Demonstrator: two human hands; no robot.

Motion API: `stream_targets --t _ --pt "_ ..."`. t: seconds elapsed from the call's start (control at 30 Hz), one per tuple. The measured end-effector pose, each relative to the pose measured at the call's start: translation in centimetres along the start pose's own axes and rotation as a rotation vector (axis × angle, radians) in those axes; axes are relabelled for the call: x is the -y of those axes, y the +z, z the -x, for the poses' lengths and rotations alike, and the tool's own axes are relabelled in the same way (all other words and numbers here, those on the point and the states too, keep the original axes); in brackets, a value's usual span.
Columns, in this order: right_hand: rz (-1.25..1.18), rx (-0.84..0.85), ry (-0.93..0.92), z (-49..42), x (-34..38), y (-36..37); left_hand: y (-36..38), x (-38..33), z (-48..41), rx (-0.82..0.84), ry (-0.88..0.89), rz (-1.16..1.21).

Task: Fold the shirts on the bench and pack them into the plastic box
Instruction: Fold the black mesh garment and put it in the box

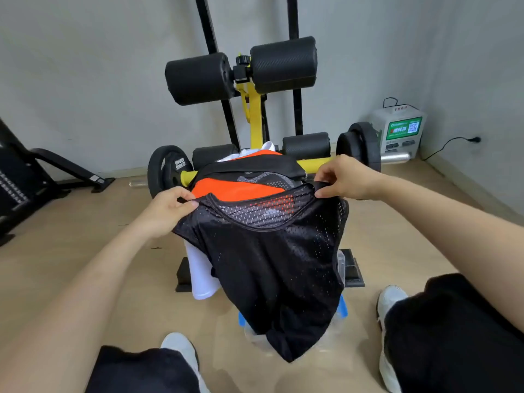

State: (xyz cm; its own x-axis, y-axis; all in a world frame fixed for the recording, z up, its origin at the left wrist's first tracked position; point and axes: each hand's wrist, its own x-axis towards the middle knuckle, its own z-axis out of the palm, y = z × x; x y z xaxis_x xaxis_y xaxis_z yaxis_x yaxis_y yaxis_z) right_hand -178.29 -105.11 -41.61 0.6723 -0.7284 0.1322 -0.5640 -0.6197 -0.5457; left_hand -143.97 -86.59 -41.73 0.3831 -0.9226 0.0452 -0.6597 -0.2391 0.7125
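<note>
We judge the task barely begun. Above the bench [254, 114], our left hand [167, 211] pinches one shoulder of the black mesh shirt [278, 273]. It hangs unfolded off the bench's near end, hiding most of the plastic box [253, 334] below. Our right hand [343, 177] pinches the other shoulder. An orange shirt [226, 191] and a white shirt [202, 276] lie unfolded on the bench.

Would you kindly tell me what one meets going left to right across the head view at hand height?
Black machine frame, left hand, orange shirt, right hand, white charging kiosk, wall plug; both hands pinch the black mesh shirt.
</note>
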Motion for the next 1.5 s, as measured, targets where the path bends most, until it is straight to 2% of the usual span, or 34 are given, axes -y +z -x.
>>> stream_targets --t 0.1,0.23,0.3,0.4,0.47,0.57,0.63,0.73,0.83,1.07,1.33,1.5 --pt "0.009 -0.061 0.017 -0.2 -0.2 0.1 0.4 -0.6 0.0 -0.031 0.006 -0.021" --pt "-0.247 -0.104 0.095 0.1 -0.2 -0.2 0.3 -1.3 0.5 -0.004 0.007 0.236" --pt "-0.325 -0.212 0.088 0.0 0.2 -0.7 -0.1 -1.7 0.5 0.025 0.017 0.382" --pt "-0.434 -0.483 -0.001 -0.1 1.3 -1.9 -1.2 -2.5 0.0 -0.012 0.052 0.712" --pt "-0.373 -0.503 -0.027 -0.2 1.5 -2.2 -1.6 -2.5 -0.5 -0.051 0.072 0.797" --pt "-0.081 -0.246 -0.020 -0.5 0.4 -1.6 -0.8 -1.5 -0.8 -0.036 0.034 0.608" --pt "0.010 -0.178 -0.023 -0.5 -0.5 -1.3 -0.3 -0.7 -0.7 -0.023 0.004 0.431" --pt "-0.031 -0.249 -0.023 -0.1 -0.3 -1.0 0.0 -0.1 -0.2 -0.020 0.002 0.278" --pt "-0.114 -0.305 0.013 0.8 0.8 0.0 0.4 -0.4 0.7 -0.107 0.034 0.178" --pt "-0.239 -0.408 0.059 1.4 2.5 2.0 -0.7 -0.3 2.3 -0.257 0.033 0.153" --pt "-0.186 -0.447 0.091 -0.9 4.0 1.2 -4.3 -0.1 2.1 -0.112 -0.031 0.077" --pt "-0.136 -0.422 0.056 -2.9 4.8 0.0 -4.6 -1.5 -0.1 -0.123 -0.040 0.101"
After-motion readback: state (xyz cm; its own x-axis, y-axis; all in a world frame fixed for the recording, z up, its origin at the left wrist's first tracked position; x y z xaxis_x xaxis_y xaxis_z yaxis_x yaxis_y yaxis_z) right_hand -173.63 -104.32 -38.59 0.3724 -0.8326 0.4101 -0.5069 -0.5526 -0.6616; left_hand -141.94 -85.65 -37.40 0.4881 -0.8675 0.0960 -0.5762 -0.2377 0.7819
